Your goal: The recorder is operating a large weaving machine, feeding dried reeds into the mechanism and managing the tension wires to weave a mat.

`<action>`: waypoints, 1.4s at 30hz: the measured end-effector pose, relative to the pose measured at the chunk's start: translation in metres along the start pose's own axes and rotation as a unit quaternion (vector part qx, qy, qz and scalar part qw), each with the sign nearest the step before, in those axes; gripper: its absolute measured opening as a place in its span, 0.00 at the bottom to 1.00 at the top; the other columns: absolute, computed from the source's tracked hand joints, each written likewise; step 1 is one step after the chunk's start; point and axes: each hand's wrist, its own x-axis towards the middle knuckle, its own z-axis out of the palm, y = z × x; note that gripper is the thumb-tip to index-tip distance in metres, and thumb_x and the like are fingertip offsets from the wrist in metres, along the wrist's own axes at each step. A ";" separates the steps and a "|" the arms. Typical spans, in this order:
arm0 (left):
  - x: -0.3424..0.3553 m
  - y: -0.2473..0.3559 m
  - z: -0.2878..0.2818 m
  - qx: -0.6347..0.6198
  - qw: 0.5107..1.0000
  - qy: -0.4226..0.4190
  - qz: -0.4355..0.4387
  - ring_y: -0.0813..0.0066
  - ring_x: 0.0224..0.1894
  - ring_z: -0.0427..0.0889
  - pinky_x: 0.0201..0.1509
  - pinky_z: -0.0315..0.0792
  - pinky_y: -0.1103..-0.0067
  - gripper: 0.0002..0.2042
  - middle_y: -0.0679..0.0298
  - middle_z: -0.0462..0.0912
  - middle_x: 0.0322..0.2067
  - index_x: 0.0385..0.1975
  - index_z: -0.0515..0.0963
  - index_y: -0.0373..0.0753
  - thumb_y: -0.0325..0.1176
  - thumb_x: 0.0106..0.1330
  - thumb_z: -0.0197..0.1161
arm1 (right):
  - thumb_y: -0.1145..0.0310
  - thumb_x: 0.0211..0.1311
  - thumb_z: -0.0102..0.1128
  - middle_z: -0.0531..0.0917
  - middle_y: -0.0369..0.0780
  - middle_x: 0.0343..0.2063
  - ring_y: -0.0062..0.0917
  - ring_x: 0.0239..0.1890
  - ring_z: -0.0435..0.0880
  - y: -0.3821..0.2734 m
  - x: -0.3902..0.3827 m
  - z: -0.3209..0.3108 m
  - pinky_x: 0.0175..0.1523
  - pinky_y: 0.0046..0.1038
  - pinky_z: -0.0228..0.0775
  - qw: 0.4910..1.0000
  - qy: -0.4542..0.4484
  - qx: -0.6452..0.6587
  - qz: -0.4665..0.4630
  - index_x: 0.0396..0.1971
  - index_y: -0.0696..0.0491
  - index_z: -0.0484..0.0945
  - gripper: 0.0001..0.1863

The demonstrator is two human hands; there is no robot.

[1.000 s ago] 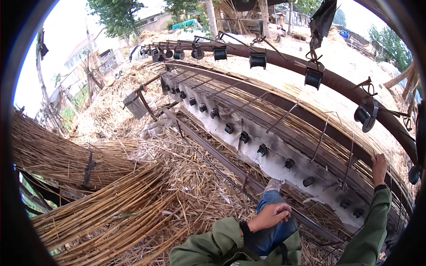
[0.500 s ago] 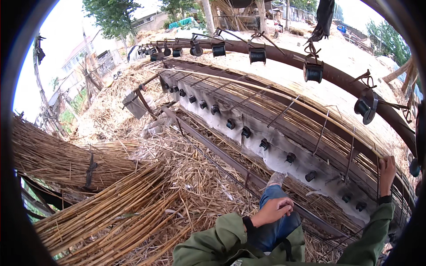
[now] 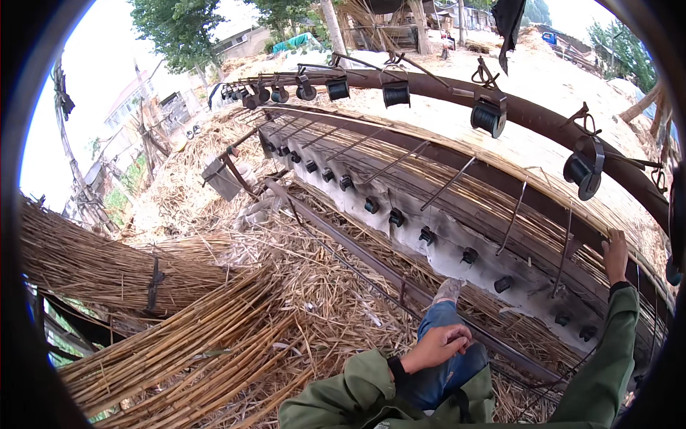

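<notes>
My right hand lies at the near right end of a long layer of reeds on the machine, its fingers stretched up against the stalks and apart. No single stalk shows in its grasp. My left hand rests over my bent knee, fingers curled in, with nothing visible in it. Below the reeds, a row of small dark wire spools sits along a pale sheet. Thin metal rods slant across the reed layer.
Larger wire spools hang from a curved rusty beam overhead. A lower metal rail runs beside my leg. Reed bundles lie at the left on loose straw. My foot is beyond the rail.
The long stalk my right hand held above the rods now lies against the reed layer. That hand has loosened and shifted slightly up and left. My left hand stays over the knee.
</notes>
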 end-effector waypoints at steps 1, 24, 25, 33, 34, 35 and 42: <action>0.000 0.003 0.001 0.005 1.000 -0.001 -0.005 0.82 0.33 0.78 0.35 0.71 0.85 0.09 0.66 0.79 0.31 0.42 0.72 0.34 0.29 0.67 0.50 | 0.79 0.50 0.58 0.73 0.48 0.41 0.44 0.43 0.74 -0.002 -0.001 0.000 0.45 0.39 0.66 1.000 0.001 -0.001 0.002 0.43 0.57 0.70 0.17; -0.003 -0.021 0.007 0.119 0.991 -0.004 0.065 0.80 0.35 0.76 0.41 0.71 0.82 0.11 0.62 0.77 0.34 0.42 0.72 0.33 0.30 0.63 0.54 | 0.81 0.32 0.58 0.77 0.38 0.25 0.33 0.22 0.76 -0.208 -0.282 -0.113 0.25 0.31 0.68 0.916 -0.043 0.253 -0.309 0.34 0.53 0.72 0.21; -0.001 -0.026 0.009 0.128 0.990 -0.015 0.062 0.78 0.35 0.76 0.42 0.71 0.81 0.11 0.62 0.77 0.35 0.42 0.72 0.33 0.31 0.62 0.55 | 0.81 0.32 0.58 0.77 0.38 0.24 0.32 0.21 0.76 -0.211 -0.296 -0.108 0.24 0.31 0.67 0.919 -0.044 0.266 -0.287 0.34 0.53 0.72 0.20; 0.024 -0.132 0.016 0.191 0.981 -0.037 0.021 0.68 0.38 0.79 0.45 0.71 0.75 0.13 0.57 0.79 0.36 0.42 0.73 0.34 0.32 0.59 0.56 | 0.80 0.38 0.61 0.77 0.37 0.18 0.31 0.19 0.77 -0.216 -0.310 -0.111 0.25 0.30 0.67 0.933 -0.089 0.267 -0.225 0.27 0.53 0.75 0.12; 0.026 -0.138 0.018 0.205 0.978 -0.034 0.017 0.67 0.37 0.79 0.44 0.71 0.75 0.13 0.57 0.79 0.36 0.42 0.73 0.34 0.32 0.59 0.56 | 0.79 0.38 0.61 0.77 0.37 0.18 0.31 0.19 0.77 -0.217 -0.305 -0.111 0.25 0.30 0.67 0.936 -0.086 0.257 -0.225 0.26 0.53 0.75 0.11; 0.025 -0.145 0.020 0.219 0.975 -0.025 0.030 0.65 0.37 0.80 0.44 0.72 0.75 0.14 0.56 0.79 0.37 0.42 0.73 0.34 0.32 0.58 0.56 | 0.79 0.38 0.62 0.76 0.38 0.17 0.31 0.19 0.76 -0.217 -0.303 -0.107 0.25 0.30 0.67 0.934 -0.091 0.265 -0.222 0.26 0.53 0.75 0.11; 0.009 -0.086 0.009 0.223 0.966 -0.121 0.056 0.64 0.42 0.79 0.46 0.72 0.75 0.14 0.56 0.78 0.40 0.44 0.72 0.34 0.32 0.60 0.57 | 0.77 0.39 0.63 0.76 0.37 0.17 0.31 0.18 0.77 -0.219 -0.302 -0.072 0.22 0.30 0.67 0.921 -0.114 0.301 -0.220 0.26 0.53 0.76 0.10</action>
